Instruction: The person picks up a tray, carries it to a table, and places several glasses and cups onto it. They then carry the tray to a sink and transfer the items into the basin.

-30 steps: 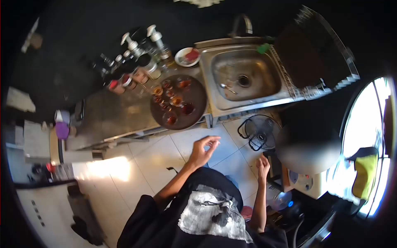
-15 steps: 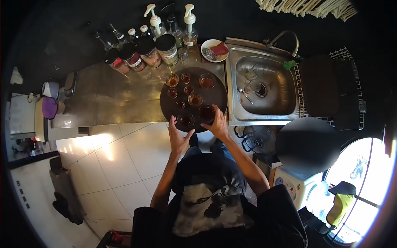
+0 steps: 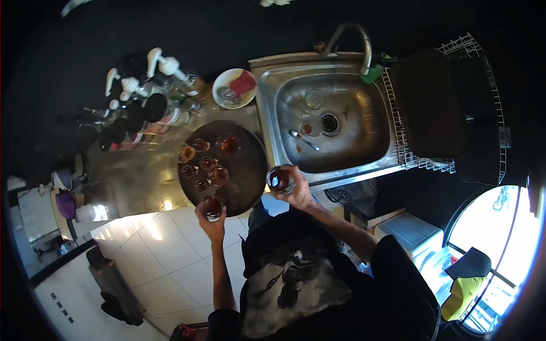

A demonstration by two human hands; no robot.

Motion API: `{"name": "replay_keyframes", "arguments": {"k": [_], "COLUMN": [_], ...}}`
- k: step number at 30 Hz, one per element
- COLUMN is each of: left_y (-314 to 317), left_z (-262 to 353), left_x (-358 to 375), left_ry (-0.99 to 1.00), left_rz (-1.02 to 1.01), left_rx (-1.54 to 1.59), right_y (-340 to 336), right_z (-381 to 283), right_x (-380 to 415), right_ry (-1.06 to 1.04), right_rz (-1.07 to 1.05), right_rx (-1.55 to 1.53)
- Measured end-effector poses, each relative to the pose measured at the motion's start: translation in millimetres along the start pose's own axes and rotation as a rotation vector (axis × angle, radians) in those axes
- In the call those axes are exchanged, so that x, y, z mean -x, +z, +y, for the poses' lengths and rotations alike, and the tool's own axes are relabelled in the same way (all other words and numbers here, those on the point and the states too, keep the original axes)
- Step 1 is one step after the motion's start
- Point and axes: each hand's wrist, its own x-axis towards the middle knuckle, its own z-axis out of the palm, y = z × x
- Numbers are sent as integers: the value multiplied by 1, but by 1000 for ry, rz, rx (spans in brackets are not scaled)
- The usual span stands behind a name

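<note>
My right hand is wrapped round a glass of dark red-brown liquid, lifted off to the right of the round tray and close to the sink's front left corner. At the front edge of the round dark tray, my left hand has its fingers closed round a second glass of dark liquid. Several more small glasses with amber or reddish liquid stand on the tray, among them a larger glass at the back and a ribbed one near the middle.
A steel sink holds a spoon and clear glasses under a curved faucet. Behind the tray are a white bowl with a red cloth, several jars and pump bottles. A wire rack stands right of the sink.
Both hands have closed on glasses at the tray's front. The right has carried its glass rightward off the tray. The camera view has turned and shifted toward the sink.
</note>
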Motion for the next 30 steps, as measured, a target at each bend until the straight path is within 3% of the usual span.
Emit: {"name": "replay_keyframes", "arguments": {"k": [3, 5, 7, 11, 13, 17, 22, 26, 28, 30], "left_y": [15, 32, 64, 145, 191, 258, 299, 316, 321, 322], "left_z": [40, 79, 105, 145, 145, 138, 136, 125, 125, 129], "left_x": [-5, -9, -17, -31, -36, -38, -30, -25, -25, -25], "left_ry": [61, -47, 42, 97, 100, 89, 92, 62, -105, -119], "left_rz": [32, -85, -167, -408, -535, -751, -792, -773, -837, -822], "left_rx": [-1, 65, 20, 18, 98, 8, -124, -17, 21, 7], "right_y": [-61, -107, -143, -198, -214, -223, -223, -216, -212, -210], "right_z": [27, 44, 69, 122, 158, 178, 180, 185, 189, 193], "right_x": [-2, -15, -29, -59, -70, -84, -92, -97, -99, -99], "right_ry": [36, -1, 137, 208, 279, 405, 386, 422, 449, 478], "right_rz": [168, 247, 286, 336, 245, 170, 181, 216, 246, 276], "right_rx": [-58, 107, 73, 361, 459, 774, 821, 921, 934, 949]}}
